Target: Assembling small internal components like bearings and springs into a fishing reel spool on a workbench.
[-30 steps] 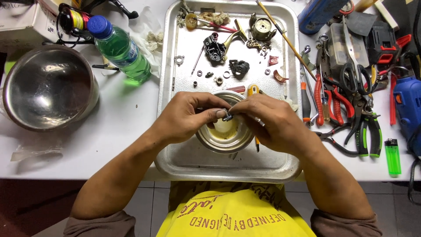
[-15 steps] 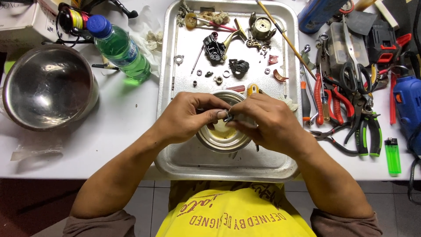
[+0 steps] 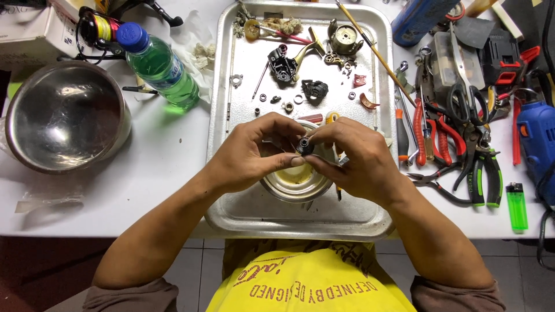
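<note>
Bright, even overhead light; glare glints off the round steel bowl [image 3: 63,115] at left, soft shadows sit under the forearms, and everything's sharp, edges slightly bowed.

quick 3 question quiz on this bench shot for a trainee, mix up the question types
1. True or false: both hands pinch the small dark round part above the small metal bowl.
2. The green plastic bottle lies: A) in the silver metal tray B) left of it C) in the large steel bowl.
3. Which colour is the lighter at the table's right edge?

Key: 1 true; 2 B; 3 green.
</note>
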